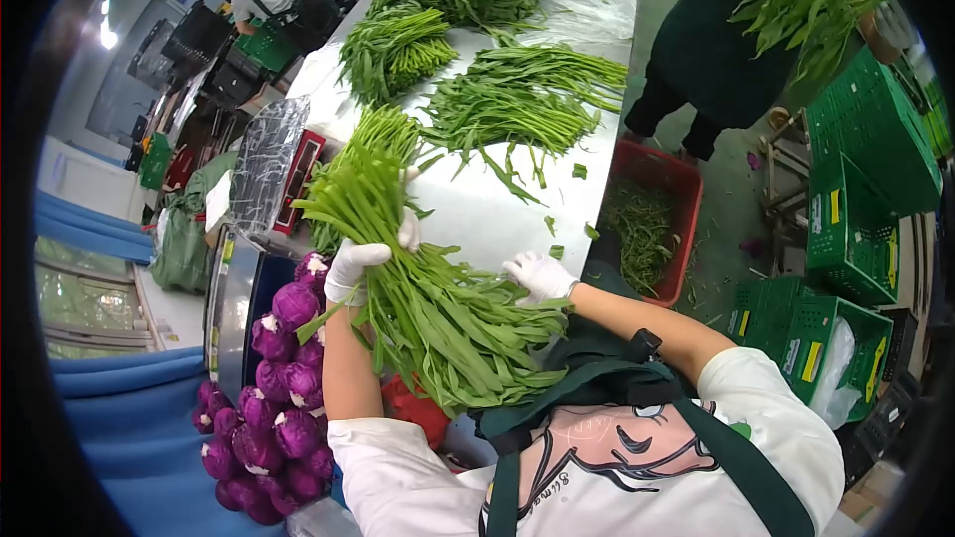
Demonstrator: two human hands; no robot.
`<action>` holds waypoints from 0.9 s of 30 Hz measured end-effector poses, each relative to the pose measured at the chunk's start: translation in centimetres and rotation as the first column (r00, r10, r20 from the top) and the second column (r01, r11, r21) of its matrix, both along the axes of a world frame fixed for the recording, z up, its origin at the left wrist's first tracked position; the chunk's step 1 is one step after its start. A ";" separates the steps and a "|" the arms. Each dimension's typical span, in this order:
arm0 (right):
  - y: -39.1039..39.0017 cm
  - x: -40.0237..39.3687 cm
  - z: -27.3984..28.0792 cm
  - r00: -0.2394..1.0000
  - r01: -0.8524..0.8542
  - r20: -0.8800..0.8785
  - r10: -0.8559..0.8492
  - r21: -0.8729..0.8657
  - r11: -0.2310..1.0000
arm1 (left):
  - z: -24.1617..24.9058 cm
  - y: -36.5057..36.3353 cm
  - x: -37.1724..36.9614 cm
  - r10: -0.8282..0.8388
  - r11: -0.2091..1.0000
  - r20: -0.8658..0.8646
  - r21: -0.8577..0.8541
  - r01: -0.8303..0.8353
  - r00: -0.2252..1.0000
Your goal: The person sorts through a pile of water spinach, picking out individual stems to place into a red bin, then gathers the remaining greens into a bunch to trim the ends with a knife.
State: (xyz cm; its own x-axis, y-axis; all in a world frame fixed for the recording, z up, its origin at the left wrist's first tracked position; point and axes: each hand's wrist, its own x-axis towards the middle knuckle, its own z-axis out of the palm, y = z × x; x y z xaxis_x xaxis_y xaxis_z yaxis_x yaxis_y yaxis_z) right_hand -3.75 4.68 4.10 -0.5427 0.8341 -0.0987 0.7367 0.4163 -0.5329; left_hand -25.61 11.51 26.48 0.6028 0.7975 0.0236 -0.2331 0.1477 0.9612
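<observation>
My left hand, in a white glove, is closed around a bunch of water spinach, thumb and fingers wrapped round the stems. The stems point up and to the left, while the long leaves hang toward my apron. Just right of those leaves, my right hand, also gloved, lies by the near edge of the white table with its fingers stretched out and nothing visible in them. Beyond the held bunch, more water spinach lies spread on the table, with cut stem bits around it.
Purple cabbages are piled at my left, near a scale-like device. A red bin with trimmings stands right of the table. Green crates are stacked farther right. Across the table, another person holds greens; someone else works far left.
</observation>
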 end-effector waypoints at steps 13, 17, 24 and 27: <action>-10.9 17.6 4.8 0.319 0.427 -0.466 -0.825 -0.706 0.565 | -3.1 4.0 9.3 -0.544 0.826 -0.564 -0.229 0.515 0.621; -16.5 19.5 8.3 0.005 0.436 -0.560 -0.829 -0.745 0.506 | -7.2 0.9 17.4 -0.794 0.607 -0.393 -0.555 0.569 0.464; -23.2 17.8 12.1 -0.232 0.493 -0.575 -0.785 -0.765 0.414 | -15.7 -6.8 24.0 -0.920 0.322 -0.117 -0.770 0.550 0.375; -22.4 16.0 10.5 -0.288 0.393 -0.578 -0.763 -0.798 0.457 | -14.7 -7.2 25.1 -0.920 0.323 -0.108 -0.755 0.570 0.378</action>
State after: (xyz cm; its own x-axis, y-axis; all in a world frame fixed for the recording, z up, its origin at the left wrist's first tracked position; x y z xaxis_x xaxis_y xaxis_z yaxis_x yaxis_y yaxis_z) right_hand 12.28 -17.72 14.63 0.3976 0.8402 -0.3688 -0.5143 -0.1288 -0.8479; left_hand -0.52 4.32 11.77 0.7000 -0.2916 -0.6519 0.6970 0.4775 0.5349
